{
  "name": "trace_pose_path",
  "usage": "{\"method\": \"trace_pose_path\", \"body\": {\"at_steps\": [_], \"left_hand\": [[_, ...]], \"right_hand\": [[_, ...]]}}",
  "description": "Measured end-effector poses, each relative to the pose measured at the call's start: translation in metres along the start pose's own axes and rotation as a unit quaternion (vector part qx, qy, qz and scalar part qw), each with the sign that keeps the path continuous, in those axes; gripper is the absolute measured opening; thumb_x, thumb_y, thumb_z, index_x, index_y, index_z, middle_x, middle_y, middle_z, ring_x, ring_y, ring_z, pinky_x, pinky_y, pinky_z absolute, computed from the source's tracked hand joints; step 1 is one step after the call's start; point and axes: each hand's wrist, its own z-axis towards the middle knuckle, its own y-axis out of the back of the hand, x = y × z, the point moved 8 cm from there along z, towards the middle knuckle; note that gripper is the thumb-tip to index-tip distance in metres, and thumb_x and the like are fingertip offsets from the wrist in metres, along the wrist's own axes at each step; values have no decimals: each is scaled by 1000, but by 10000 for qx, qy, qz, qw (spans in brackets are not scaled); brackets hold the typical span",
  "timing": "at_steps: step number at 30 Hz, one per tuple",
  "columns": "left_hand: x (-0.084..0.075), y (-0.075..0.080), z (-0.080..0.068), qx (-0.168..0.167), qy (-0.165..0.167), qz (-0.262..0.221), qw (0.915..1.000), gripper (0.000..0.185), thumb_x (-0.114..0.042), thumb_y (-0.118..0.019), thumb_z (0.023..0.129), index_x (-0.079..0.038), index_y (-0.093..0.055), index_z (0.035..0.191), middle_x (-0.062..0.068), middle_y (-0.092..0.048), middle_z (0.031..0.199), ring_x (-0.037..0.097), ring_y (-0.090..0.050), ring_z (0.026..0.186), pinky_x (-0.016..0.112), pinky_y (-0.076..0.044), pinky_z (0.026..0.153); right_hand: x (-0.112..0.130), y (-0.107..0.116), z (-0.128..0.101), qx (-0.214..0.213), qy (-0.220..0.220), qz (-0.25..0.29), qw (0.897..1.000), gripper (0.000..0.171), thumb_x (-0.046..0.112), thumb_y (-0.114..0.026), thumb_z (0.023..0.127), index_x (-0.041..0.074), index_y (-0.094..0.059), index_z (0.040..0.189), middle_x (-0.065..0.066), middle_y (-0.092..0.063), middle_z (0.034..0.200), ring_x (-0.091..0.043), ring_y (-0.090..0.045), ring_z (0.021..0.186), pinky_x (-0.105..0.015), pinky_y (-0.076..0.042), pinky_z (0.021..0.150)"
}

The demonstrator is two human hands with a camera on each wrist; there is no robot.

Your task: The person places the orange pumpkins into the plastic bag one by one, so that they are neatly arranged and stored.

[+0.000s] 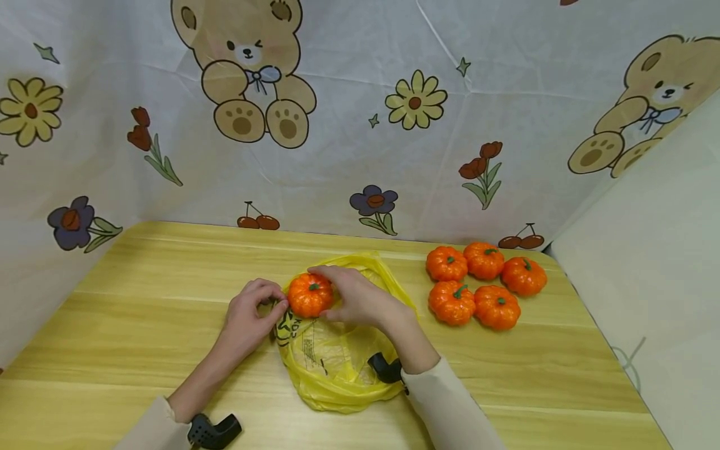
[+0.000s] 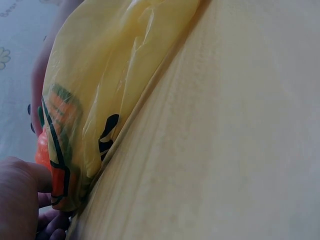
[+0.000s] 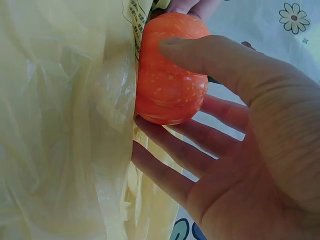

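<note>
A toy pumpkin (image 1: 310,295), orange with a green stem, sits at the left part of a yellow plastic bag (image 1: 349,397) spread on the table. My right hand (image 1: 360,297) grips this pumpkin from the right, fingers along its far side and thumb near its front. In the right wrist view, the thumb lies over the pumpkin (image 3: 170,75) and the other fingers reach behind it. Just left of it, my left hand (image 1: 251,312) pinches the bag's edge. Orange shows through the film in the left wrist view, beside the left thumb (image 2: 35,175).
Several more toy pumpkins (image 1: 497,307) stand grouped at the right rear of the wood-grain table (image 1: 140,300). A patterned cloth (image 1: 337,75) hangs behind, and a white panel (image 1: 664,250) borders the right side. Each wrist carries a black camera mount (image 1: 214,431).
</note>
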Motion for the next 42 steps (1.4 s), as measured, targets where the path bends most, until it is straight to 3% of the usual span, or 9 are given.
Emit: {"method": "trace_pose_path", "body": {"at_steps": [11, 18, 29, 42], "left_hand": [[2, -3, 1, 39, 83, 6, 10000, 7, -7, -79, 93, -14, -77, 92, 1, -70, 107, 18, -62, 105, 23, -45, 90], [2, -3, 0, 80, 151, -11, 9999, 4, -10, -78, 95, -11, -77, 92, 1, -69, 107, 19, -62, 106, 23, -46, 90], [3, -3, 0, 18, 92, 0, 10000, 4, -9, -78, 94, -12, -77, 91, 0, -69, 106, 18, -62, 104, 21, -45, 87], [1, -3, 0, 24, 51, -2, 10000, 4, -9, -77, 95, -9, -77, 91, 2, -70, 106, 19, -62, 104, 19, -45, 88]], "right_hand": [[-4, 3, -5, -29, -180, -67, 9998, 86, 24, -86, 90, 12, -41, 161, -8, -54, 157, -27, -52, 144, -44, -39, 122], [-2, 11, -12, -114, -108, 30, 9999, 79, 26, -83, 93, 9, -43, 159, -12, -59, 151, -30, -57, 138, -47, -43, 118], [-2, 40, -32, -746, 139, 155, 9970, 69, 29, -77, 98, 10, -46, 157, -13, -58, 152, -32, -58, 137, -49, -47, 114], [-22, 73, -61, -1445, 45, 110, 9894, 63, 27, -74, 100, 14, -49, 156, -7, -61, 149, -29, -60, 135, -49, -49, 113]]}}
